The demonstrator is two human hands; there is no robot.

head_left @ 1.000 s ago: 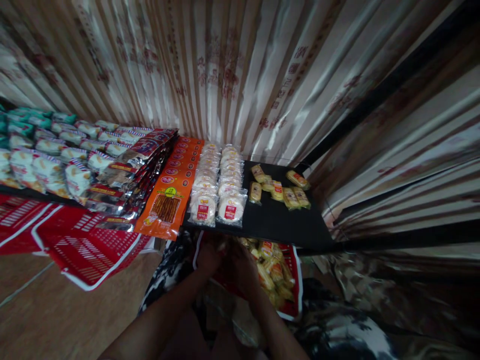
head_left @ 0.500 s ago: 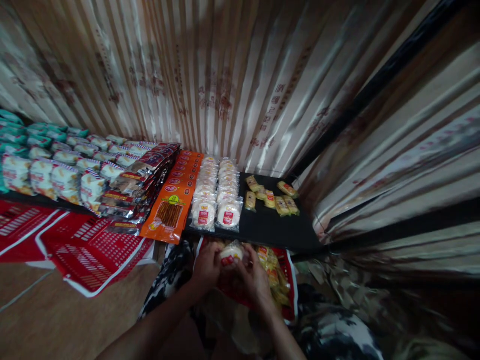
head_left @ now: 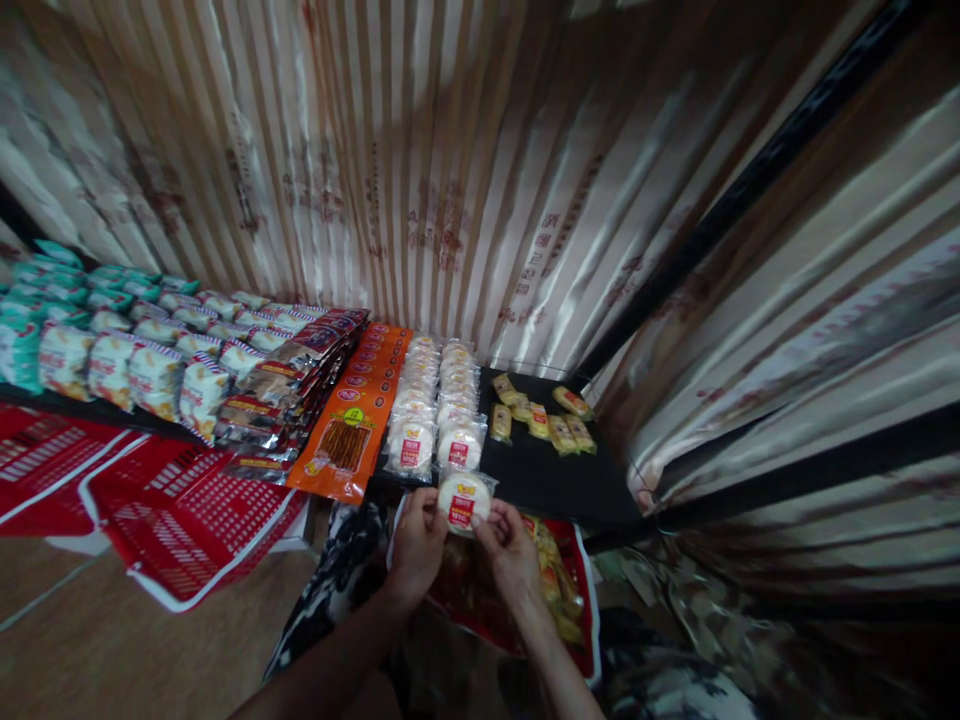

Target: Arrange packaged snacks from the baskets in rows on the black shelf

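A round white rice cracker in a clear wrapper with a red label (head_left: 463, 498) is held between both my hands, just in front of the black shelf's edge. My left hand (head_left: 418, 548) pinches its left side, and my right hand (head_left: 515, 555) grips the lower right. Directly behind it, two rows of similar wrapped crackers run back along the shelf, a left row (head_left: 410, 450) and a right row (head_left: 460, 445). Below my hands is a red basket (head_left: 594, 625) with yellow-wrapped snacks (head_left: 553, 585) in it.
Small yellow packets (head_left: 538, 421) lie loosely on the black shelf (head_left: 547, 490). To the left are an orange snack bag (head_left: 345, 440), a stack of dark packets (head_left: 262, 410), and white and teal bags (head_left: 154, 380). Red baskets (head_left: 195, 510) stand below. A dark post (head_left: 720, 210) slants at right.
My hands have raised the wrapped cracker from over the basket, forward to the shelf's front edge near the right row. The view has shifted slightly.
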